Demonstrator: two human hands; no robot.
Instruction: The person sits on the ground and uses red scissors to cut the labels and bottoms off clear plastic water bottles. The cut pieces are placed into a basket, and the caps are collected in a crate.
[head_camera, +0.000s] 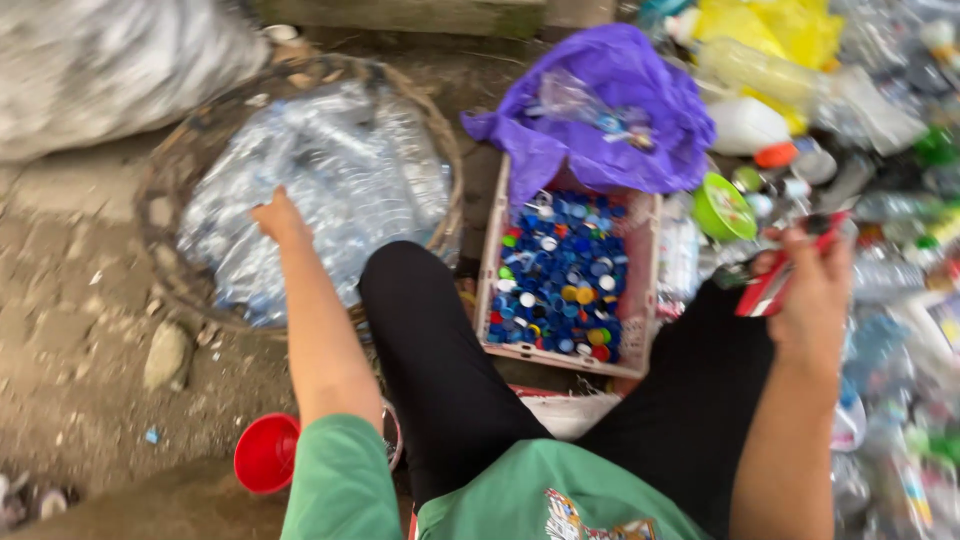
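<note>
While the right hand (812, 290) is raised over the heap on that side, its grip is clamped on a small red, flat plastic piece (768, 290) with a darker end poking up above the fingers; motion blur hides what kind of piece it is. It looks light and thin, likely a bit slick, so a pinch across its flat faces should hold it better than a hold at the tip.

Out on the other side, the left hand (278, 218) lies fingers together on a pile of clear, crushed plastic bottles (330, 190) in a round woven basket (445, 150). Whether it grasps one or just presses down, I cannot tell. Those bottles look featherweight, crinkly and springy, smooth enough to slide; a neck or a crease would be the safest place to take one.

Between the two hands sits a pale slatted plastic crate (640, 300) full of small round bottle caps (560, 280), mostly blue with yellow, red and white ones, hard and loose. A soft purple plastic bag (620, 110) drapes over its far end. Past the right hand lies a jumble of mixed bottles (900, 400), plus a green bowl (722, 208). Below the left arm, a red plastic funnel-shaped cup (266, 453) rests on the dirt floor (80, 330).
</note>
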